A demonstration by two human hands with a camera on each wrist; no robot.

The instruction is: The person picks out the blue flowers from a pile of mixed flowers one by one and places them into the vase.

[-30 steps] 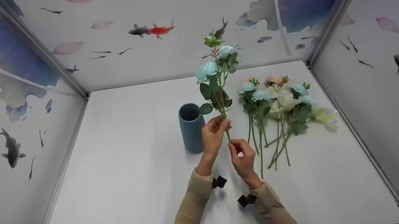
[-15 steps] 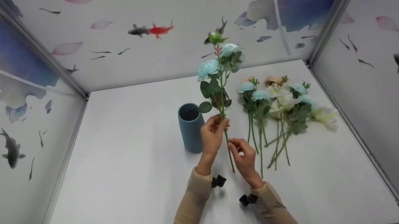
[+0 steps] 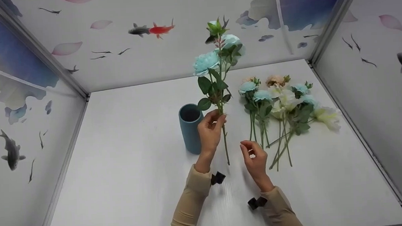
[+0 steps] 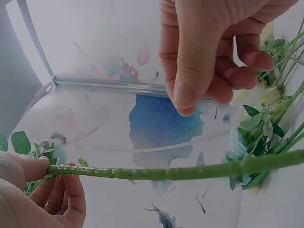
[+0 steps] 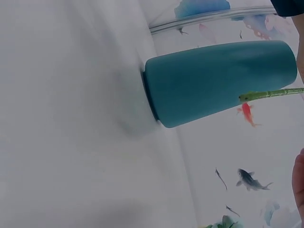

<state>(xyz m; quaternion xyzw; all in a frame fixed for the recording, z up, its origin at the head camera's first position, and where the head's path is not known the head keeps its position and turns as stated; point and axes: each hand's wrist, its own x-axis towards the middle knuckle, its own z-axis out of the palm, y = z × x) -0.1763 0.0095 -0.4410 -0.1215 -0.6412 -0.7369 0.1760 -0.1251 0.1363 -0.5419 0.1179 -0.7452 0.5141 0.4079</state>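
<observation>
My left hand (image 3: 210, 131) pinches an artificial flower stem (image 3: 225, 144), thumb against fingers, just below the leaves. Light blue blooms (image 3: 206, 62) top the upright spray. In the left wrist view the bare green stem (image 4: 190, 172) runs rightward from the left fingers (image 4: 35, 166). My right hand (image 3: 255, 158) hovers to the right of the stem, apart from it, fingers loosely bent and nothing held. A teal vase (image 3: 190, 137) stands upright just left of my left hand, which partly overlaps it. The stem's cut end (image 5: 244, 98) appears in front of the vase in the right wrist view.
Several more artificial flowers in blue, peach (image 3: 276, 81) and white (image 3: 286, 100) lie on the right of the white table (image 3: 121, 157). Printed panels with fish and petals wall in the back and both sides. Black devices (image 3: 257, 203) sit at both wrists.
The right hand has let go of the stem and moved right, away from it. The left hand has shifted slightly up and left, raising the spray. The vase stays put.
</observation>
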